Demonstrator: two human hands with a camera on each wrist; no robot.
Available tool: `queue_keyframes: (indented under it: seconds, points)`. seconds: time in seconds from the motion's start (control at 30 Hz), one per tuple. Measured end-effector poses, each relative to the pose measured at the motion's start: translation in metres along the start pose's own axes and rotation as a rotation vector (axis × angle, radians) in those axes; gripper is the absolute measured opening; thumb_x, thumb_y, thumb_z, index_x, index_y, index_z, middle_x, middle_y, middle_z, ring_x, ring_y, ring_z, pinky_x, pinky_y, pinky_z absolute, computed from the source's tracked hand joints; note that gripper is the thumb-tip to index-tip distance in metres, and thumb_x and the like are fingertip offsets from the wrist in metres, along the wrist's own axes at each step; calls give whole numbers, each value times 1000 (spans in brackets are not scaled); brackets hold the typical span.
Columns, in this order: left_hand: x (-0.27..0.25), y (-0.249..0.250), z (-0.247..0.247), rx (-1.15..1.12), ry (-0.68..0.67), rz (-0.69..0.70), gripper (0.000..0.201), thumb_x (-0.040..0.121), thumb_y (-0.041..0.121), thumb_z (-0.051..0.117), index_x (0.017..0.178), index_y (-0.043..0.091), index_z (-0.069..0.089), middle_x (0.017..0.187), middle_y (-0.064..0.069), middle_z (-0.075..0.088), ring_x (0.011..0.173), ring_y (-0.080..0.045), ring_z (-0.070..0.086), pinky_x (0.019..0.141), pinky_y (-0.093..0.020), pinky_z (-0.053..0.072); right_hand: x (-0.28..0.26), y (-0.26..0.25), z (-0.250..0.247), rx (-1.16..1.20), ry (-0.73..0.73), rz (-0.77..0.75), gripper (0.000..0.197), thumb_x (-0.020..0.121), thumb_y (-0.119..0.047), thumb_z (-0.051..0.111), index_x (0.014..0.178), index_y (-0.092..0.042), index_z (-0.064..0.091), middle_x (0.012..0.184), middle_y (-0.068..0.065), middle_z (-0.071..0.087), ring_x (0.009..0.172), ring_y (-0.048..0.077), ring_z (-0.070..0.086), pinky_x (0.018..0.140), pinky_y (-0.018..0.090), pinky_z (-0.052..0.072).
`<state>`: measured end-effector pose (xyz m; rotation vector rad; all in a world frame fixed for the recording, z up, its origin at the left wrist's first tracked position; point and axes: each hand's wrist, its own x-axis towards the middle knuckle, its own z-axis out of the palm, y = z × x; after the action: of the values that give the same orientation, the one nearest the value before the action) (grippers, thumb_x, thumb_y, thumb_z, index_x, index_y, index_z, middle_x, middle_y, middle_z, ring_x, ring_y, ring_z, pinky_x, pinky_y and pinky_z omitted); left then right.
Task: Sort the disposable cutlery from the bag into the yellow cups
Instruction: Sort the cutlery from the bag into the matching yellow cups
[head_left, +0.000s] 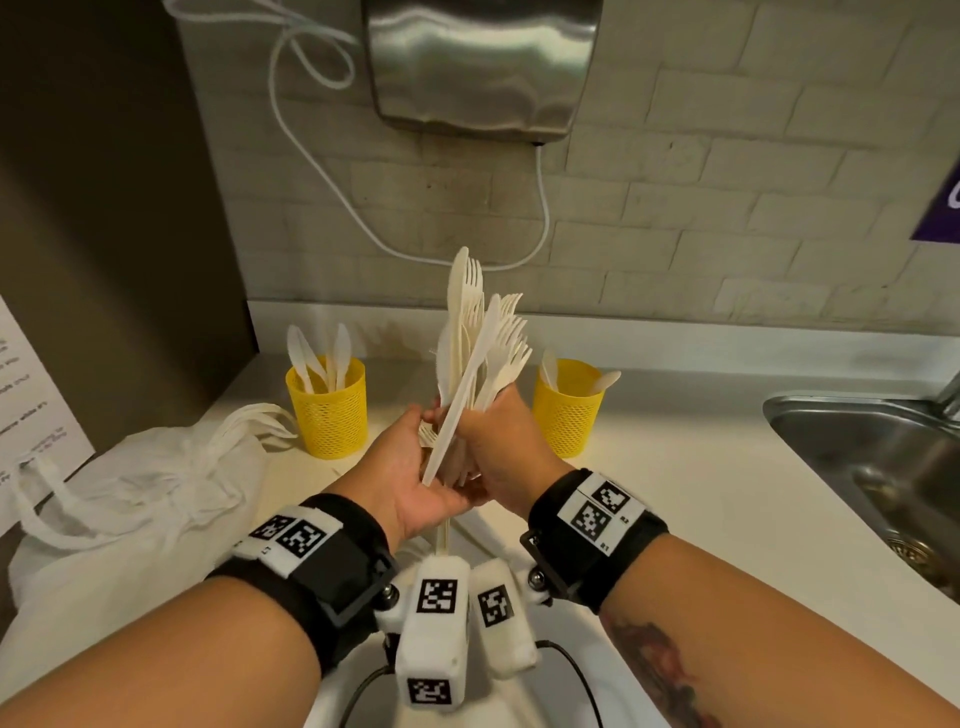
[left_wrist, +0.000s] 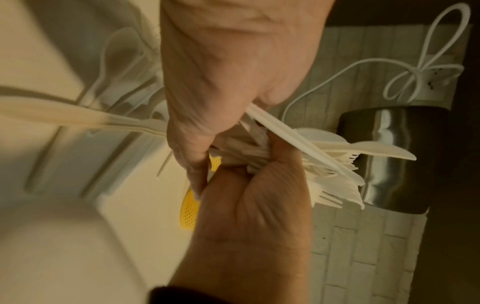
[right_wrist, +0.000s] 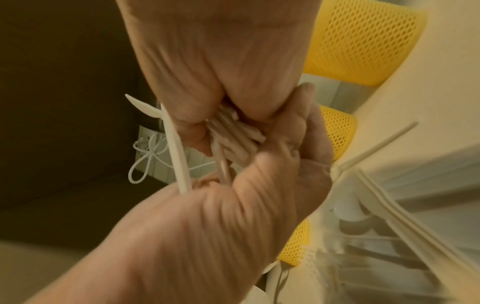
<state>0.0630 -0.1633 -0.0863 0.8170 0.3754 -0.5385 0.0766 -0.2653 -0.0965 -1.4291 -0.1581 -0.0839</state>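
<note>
I hold a bundle of white plastic cutlery (head_left: 480, 348) upright over the counter, mostly forks, with one knife slanting across its front. My left hand (head_left: 428, 447) cups and grips the handles from the left. My right hand (head_left: 491, 439) grips them from the right. In the right wrist view the handle ends (right_wrist: 233, 131) sit between both palms. A yellow mesh cup (head_left: 327, 410) at the left holds knives. Another yellow cup (head_left: 569, 410) at the right holds spoons. A third cup (right_wrist: 337, 133) shows only in the right wrist view. The white bag (head_left: 140, 483) lies at the left with cutlery poking out.
A steel sink (head_left: 857, 457) is set into the counter at the right. A metal hand dryer (head_left: 483, 62) hangs on the tiled wall with a white cable (head_left: 543, 208) looping below it. A printed sheet (head_left: 31, 395) and a brown panel stand at the left.
</note>
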Motion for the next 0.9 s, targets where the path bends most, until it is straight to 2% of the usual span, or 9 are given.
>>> queue_keyframes:
  seconds: [0.07, 0.13, 0.23, 0.37, 0.47, 0.57, 0.7, 0.83, 0.9]
  points:
    - [2, 2, -7, 90, -100, -21, 82, 87, 77, 35, 121, 9, 66, 108, -23, 73, 108, -42, 65, 93, -62, 48, 1, -1, -3, 23, -11, 33, 40, 81, 0, 65, 117, -14, 55, 90, 10, 64, 86, 25, 66, 73, 41, 58]
    - [-1, 1, -12, 230, -219, -13, 88, 77, 83, 41, 122, 12, 67, 119, -20, 69, 115, -44, 61, 101, -65, 42, 3, 1, -5, 52, -5, 69, 38, 83, -2, 63, 118, -12, 53, 85, 11, 61, 79, 25, 63, 64, 37, 55]
    - [-9, -4, -13, 332, -281, 55, 57, 77, 44, 69, 124, 11, 65, 124, -20, 67, 112, -37, 65, 98, -56, 50, 6, 6, -7, 153, -1, 78, 47, 82, 0, 61, 126, -12, 49, 83, 7, 63, 74, 19, 63, 66, 36, 54]
    - [-12, 0, -15, 401, -205, 18, 28, 84, 8, 66, 111, 0, 64, 92, -15, 68, 74, -20, 71, 61, -24, 61, 5, 6, -10, 176, -36, 130, 33, 83, 6, 60, 115, -1, 54, 82, 14, 57, 74, 28, 58, 61, 34, 51]
    - [-13, 10, -20, 478, -143, -40, 7, 93, 4, 59, 96, 1, 64, 78, -11, 62, 57, -10, 61, 41, -11, 46, 3, 4, -13, 127, -147, 142, 26, 77, 7, 59, 101, 0, 59, 83, 20, 53, 75, 37, 48, 62, 40, 38]
    - [-10, 14, -18, 554, -116, -76, 7, 92, 0, 55, 91, 5, 61, 74, -9, 57, 52, -8, 52, 35, -10, 35, 1, 1, -15, 136, -208, 182, 28, 71, 5, 58, 99, 3, 62, 86, 23, 56, 82, 37, 52, 73, 45, 40]
    - [-2, 17, -13, 673, -42, -115, 13, 88, -3, 43, 89, 6, 52, 67, -8, 50, 46, -8, 43, 32, -11, 28, 0, 2, -18, 214, -263, 192, 32, 81, -2, 63, 113, 4, 59, 94, 20, 59, 91, 34, 57, 78, 41, 48]
    - [5, 15, 0, 773, 10, -116, 20, 84, -4, 34, 89, 7, 50, 67, -7, 44, 45, -8, 40, 31, -11, 28, 1, 3, -10, 203, -150, 162, 28, 84, -9, 71, 109, -2, 61, 82, 12, 63, 77, 26, 61, 67, 34, 50]
    - [5, 10, 7, 776, 21, -81, 28, 83, -7, 33, 98, 5, 54, 72, -9, 47, 49, -12, 50, 39, -14, 43, 4, 3, -5, 179, -54, 146, 22, 83, -2, 69, 103, -3, 61, 73, 9, 60, 67, 23, 59, 57, 30, 49]
